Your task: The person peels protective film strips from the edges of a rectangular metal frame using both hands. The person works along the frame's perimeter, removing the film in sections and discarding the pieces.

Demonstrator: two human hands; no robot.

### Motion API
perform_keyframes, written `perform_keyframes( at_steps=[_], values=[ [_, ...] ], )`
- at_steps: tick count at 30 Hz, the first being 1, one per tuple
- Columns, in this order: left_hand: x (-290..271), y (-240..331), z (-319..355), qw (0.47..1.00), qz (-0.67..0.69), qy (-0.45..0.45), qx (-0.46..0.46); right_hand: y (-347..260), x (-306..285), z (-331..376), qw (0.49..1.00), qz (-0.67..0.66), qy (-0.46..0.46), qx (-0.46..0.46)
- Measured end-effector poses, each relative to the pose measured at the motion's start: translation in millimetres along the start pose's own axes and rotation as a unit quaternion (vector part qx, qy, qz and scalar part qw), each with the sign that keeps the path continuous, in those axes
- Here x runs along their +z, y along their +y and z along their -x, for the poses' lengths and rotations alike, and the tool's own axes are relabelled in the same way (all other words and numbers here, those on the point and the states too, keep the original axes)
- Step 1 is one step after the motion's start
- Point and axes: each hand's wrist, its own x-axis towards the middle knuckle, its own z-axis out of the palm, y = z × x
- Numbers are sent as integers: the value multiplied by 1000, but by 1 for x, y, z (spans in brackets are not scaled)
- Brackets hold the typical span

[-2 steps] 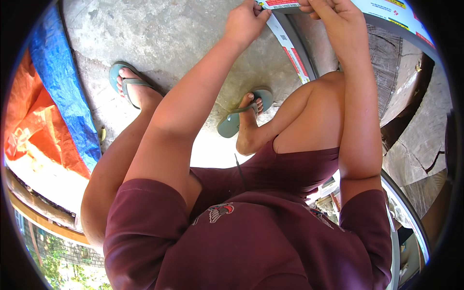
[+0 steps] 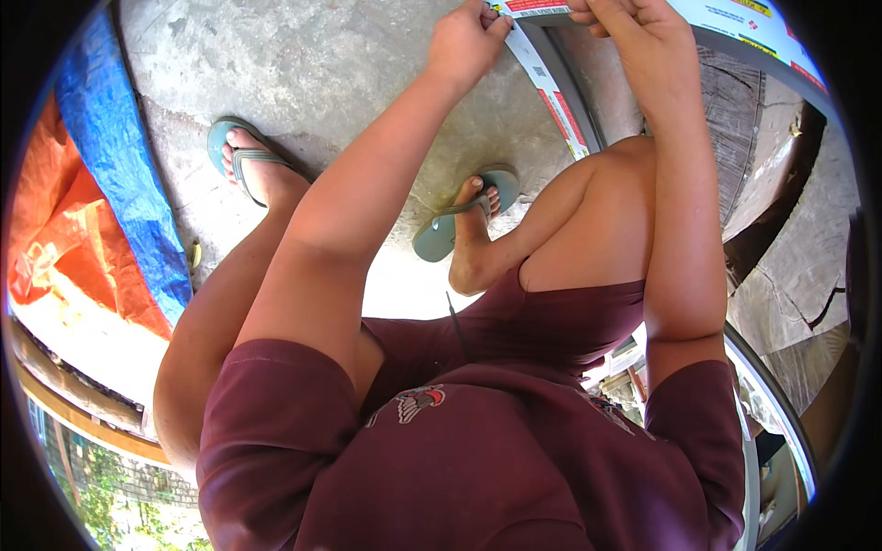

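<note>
At top of view, above the bent knees: left hand [image 2: 470,39], grip pinched on the white-and-red label strip [image 2: 551,83] running along a dark curved rim [image 2: 574,87]; right hand [image 2: 634,18], grip closed on the strip's upper end. Below: concrete floor [image 2: 349,64], two teal flip-flops [image 2: 441,234], blue tarpaulin [image 2: 119,165], orange tarpaulin [image 2: 64,239].
</note>
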Motion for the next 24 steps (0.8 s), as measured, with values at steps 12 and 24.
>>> perform_keyframes(
  at_steps=[12,24],
  values=[
    [-6,-20,5,975,155,87,135,0,7,4,990,113,-7,-89],
    [-32,3,16,918,397,-2,11,6,25,14,801,543,38,-249]
  ],
)
